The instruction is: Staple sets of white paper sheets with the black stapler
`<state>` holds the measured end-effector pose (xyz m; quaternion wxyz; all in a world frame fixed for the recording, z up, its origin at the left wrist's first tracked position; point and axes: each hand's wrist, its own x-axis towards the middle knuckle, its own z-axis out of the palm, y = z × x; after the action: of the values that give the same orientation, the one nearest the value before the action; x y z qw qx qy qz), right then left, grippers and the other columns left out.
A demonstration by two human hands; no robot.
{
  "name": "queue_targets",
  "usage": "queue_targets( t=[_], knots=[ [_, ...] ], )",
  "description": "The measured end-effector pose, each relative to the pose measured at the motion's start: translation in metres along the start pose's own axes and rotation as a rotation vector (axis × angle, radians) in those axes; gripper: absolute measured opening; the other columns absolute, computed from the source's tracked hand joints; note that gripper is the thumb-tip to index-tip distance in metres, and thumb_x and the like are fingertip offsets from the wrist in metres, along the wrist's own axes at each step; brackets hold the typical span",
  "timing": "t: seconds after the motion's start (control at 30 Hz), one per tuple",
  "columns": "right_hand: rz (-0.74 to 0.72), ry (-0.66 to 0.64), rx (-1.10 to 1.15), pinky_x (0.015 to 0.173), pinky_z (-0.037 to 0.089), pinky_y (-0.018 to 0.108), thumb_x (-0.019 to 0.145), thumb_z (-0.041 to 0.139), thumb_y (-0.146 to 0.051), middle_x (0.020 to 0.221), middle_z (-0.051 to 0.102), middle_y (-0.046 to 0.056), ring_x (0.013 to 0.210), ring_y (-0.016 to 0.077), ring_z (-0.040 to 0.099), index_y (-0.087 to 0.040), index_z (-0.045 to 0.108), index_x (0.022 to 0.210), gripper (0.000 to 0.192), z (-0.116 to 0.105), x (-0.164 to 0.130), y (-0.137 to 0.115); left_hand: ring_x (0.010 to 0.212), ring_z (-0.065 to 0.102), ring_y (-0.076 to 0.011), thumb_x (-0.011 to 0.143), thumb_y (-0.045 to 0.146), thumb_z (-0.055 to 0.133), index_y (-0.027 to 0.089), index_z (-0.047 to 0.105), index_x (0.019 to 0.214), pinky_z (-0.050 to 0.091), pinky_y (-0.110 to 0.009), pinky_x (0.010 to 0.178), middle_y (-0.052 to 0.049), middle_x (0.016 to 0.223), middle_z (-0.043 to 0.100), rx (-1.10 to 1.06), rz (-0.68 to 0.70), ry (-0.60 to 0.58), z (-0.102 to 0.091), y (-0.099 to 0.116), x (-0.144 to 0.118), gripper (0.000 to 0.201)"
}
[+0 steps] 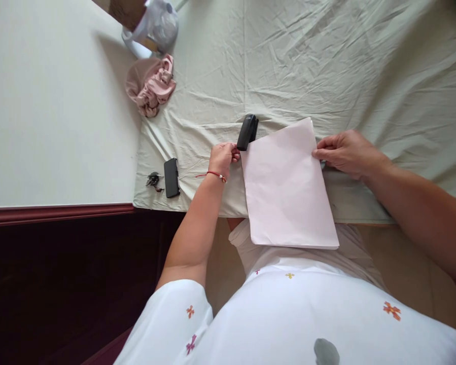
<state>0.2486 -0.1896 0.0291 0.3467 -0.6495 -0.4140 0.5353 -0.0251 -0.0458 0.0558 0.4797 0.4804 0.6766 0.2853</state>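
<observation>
On the bed's near edge: a stack of pale paper [286, 187] lies on the wrinkled greenish sheet [326, 66], its lower end hanging past the edge over the person's lap.
Left hand: the left hand [223, 157] is curled narrow around the near end of a black stapler [247, 132], fingers pinched on it, a red cord at the wrist.
Stapler: it sits at the paper's upper left corner, touching or just over it; whether the corner is actually inside its mouth is too small to tell.
Right hand: the right hand [345, 152] rests on the paper's upper right edge, fingers bent and close together, pressing or pinching the sheets; it looks placed to keep the stack square while the other corner is handled.
Why the paper lies so: I judge it is tilted toward the stapler so the corner meets the tool without lifting the stack.
Beside the left arm: a dark phone [171, 177] and a small bunch of keys [153, 180] lie near the sheet's corner, apart from the paper.
Further up: a crumpled pink cloth [151, 86] and a plastic bag [155, 28], the bag cut off by the frame.
Hidden: how many sheets there are, and the right fingertips under the edge, cannot be made out.
</observation>
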Motion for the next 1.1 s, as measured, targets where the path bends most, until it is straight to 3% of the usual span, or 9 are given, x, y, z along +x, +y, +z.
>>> queue_targets(
  t=[0.2, 0.37, 0.57, 0.67, 1.1],
  knots=[
    [0.126, 0.024, -0.010, 0.052, 0.024, 0.026, 0.090, 0.074, -0.018, 0.064, 0.052, -0.001, 0.056, 0.0063, 0.037, -0.016, 0.070, 0.076, 0.015, -0.009, -0.012, -0.014, 0.052, 0.054, -0.0078, 0.097, 0.024, 0.060, 0.016, 0.065, 0.069, 0.036, -0.019, 0.048, 0.000, 0.062, 0.060, -0.017, 0.018, -0.041, 0.003, -0.002, -0.008, 0.029],
    [0.187, 0.035, 0.000, 0.049, 0.022, 0.024, 0.091, 0.074, -0.020, 0.063, 0.052, -0.002, 0.054, 0.0054, 0.037, -0.015, 0.069, 0.077, 0.016, -0.017, -0.009, -0.008, 0.056, 0.050, -0.0066, 0.088, 0.042, 0.083, 0.017, 0.062, 0.068, 0.028, -0.018, 0.046, 0.002, 0.065, 0.058, 0.046, 0.137, -0.063, 0.002, -0.013, -0.001, 0.038],
    [0.195, 0.064, 0.043, 0.047, 0.023, 0.021, 0.089, 0.076, -0.016, 0.063, 0.052, -0.001, 0.052, 0.0048, 0.038, -0.016, 0.068, 0.073, 0.018, -0.015, -0.008, -0.009, 0.070, 0.059, -0.0087, 0.088, 0.043, 0.084, 0.021, 0.073, 0.094, 0.038, -0.018, 0.053, -0.002, 0.089, 0.071, -0.078, 0.233, -0.050, -0.001, -0.020, 0.013, 0.025],
    [0.203, 0.077, 0.053, 0.047, 0.021, 0.022, 0.090, 0.073, -0.013, 0.060, 0.050, -0.002, 0.051, 0.0044, 0.036, -0.015, 0.067, 0.071, 0.020, -0.014, -0.011, -0.014, 0.081, 0.065, -0.0115, 0.076, 0.039, 0.093, 0.026, 0.077, 0.109, 0.041, -0.018, 0.056, -0.003, 0.099, 0.074, -0.072, 0.323, -0.077, -0.003, -0.021, 0.012, 0.039],
    [0.217, 0.083, -0.073, 0.049, 0.023, 0.025, 0.089, 0.075, -0.020, 0.064, 0.052, 0.000, 0.054, 0.0066, 0.039, -0.016, 0.070, 0.076, 0.014, -0.022, -0.010, -0.011, 0.084, 0.067, -0.0120, 0.075, 0.036, 0.094, 0.028, 0.084, 0.110, 0.040, -0.016, 0.053, -0.005, 0.104, 0.076, -0.021, 0.304, -0.095, -0.003, -0.023, 0.001, 0.037]
  ],
)
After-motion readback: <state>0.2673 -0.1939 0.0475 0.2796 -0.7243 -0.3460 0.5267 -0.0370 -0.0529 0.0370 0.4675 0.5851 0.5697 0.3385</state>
